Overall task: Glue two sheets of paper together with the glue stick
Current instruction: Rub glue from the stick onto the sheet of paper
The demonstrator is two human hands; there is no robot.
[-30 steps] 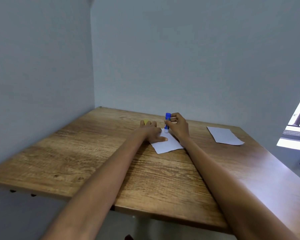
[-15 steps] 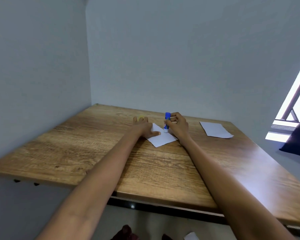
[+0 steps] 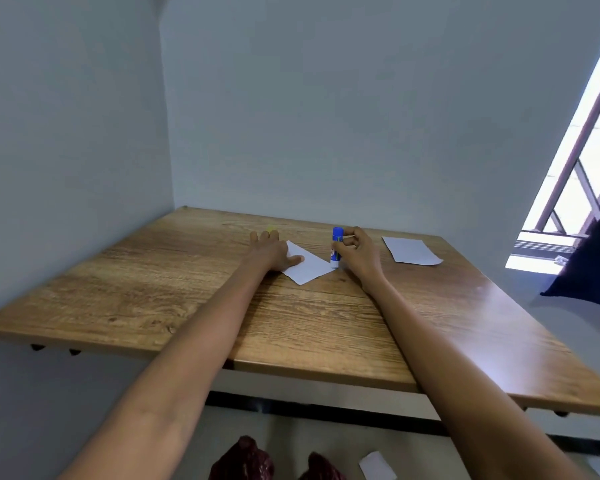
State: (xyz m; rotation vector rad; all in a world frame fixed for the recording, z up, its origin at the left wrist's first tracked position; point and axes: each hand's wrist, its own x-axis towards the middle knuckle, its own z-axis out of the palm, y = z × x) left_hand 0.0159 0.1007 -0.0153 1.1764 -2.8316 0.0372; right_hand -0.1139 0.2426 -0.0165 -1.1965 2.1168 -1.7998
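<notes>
Glue stick [image 3: 337, 247]: one, in right grip [image 3: 355, 252]; left hand [image 3: 272, 252] flat; two sheets [image 3: 307, 266] [image 3: 411, 251].

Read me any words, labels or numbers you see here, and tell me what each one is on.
Nothing here can be read.
Glue stick: a small label with red marks on the white band, too small and blurred to read.
Paper under the left hand: blank.
Paper at the right: blank.
</notes>
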